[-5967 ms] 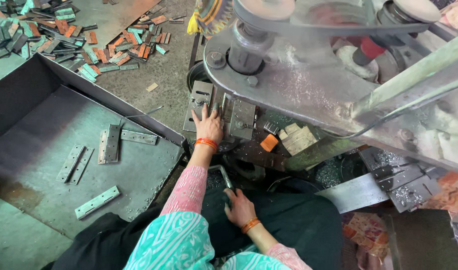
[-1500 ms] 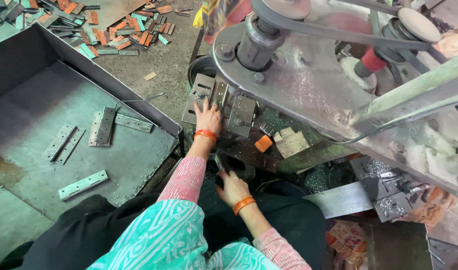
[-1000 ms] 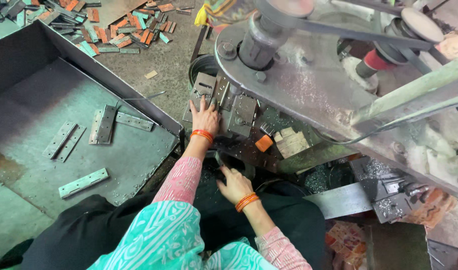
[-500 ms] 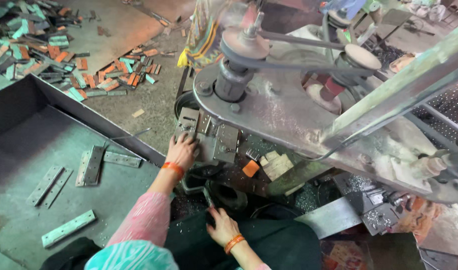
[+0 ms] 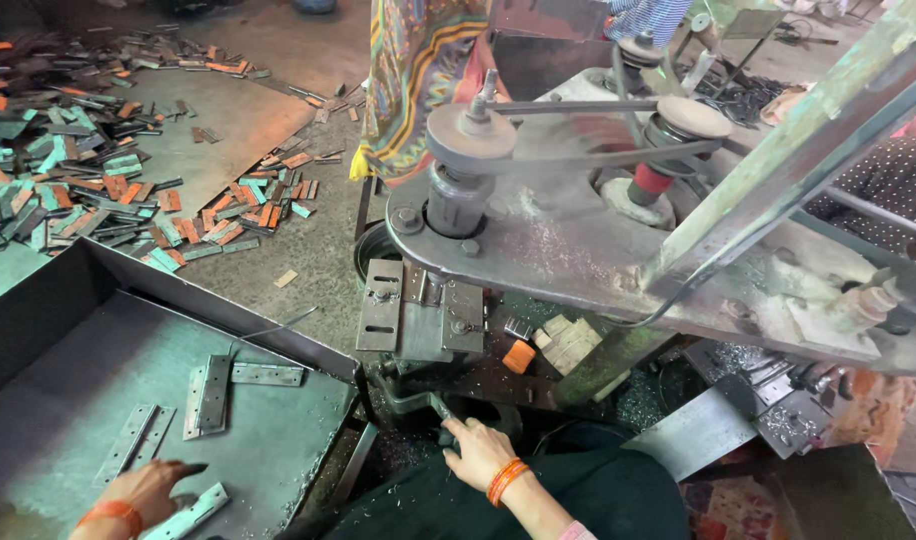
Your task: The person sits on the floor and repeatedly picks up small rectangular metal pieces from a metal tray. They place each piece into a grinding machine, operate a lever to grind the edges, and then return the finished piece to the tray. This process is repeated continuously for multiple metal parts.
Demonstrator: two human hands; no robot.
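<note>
Down at the near edge of the grey metal tray (image 5: 68, 300), the left hand (image 5: 143, 488) lay palm-down with its fingers spread loose, gripping nothing, its fingertips touching a pale green hinge strip (image 5: 190, 510) that lay flat on the tray floor by the near edge. Just beyond it a pair of narrow grey strips (image 5: 138, 440) lay side by side, and toward the tray's right edge a wider hinge plate (image 5: 210, 395) rested against a longer grey strip (image 5: 266, 374). Past the tray's far wall, a heap of teal and orange metal offcuts (image 5: 98, 190) was scattered across the floor. To the right of the tray stood the belt-driven press machine (image 5: 578, 240), with flat steel die plates (image 5: 418, 315) hanging below its arm and an orange block (image 5: 518, 356) beside pale wooden blocks (image 5: 568, 342) on its bed. Under the die plates, the right hand (image 5: 478, 452) was curled around a dark metal lever (image 5: 433, 405) that stuck out from the machine's base, an orange bangle (image 5: 505, 480) on its wrist. Metal shavings lay around that hand.
</note>
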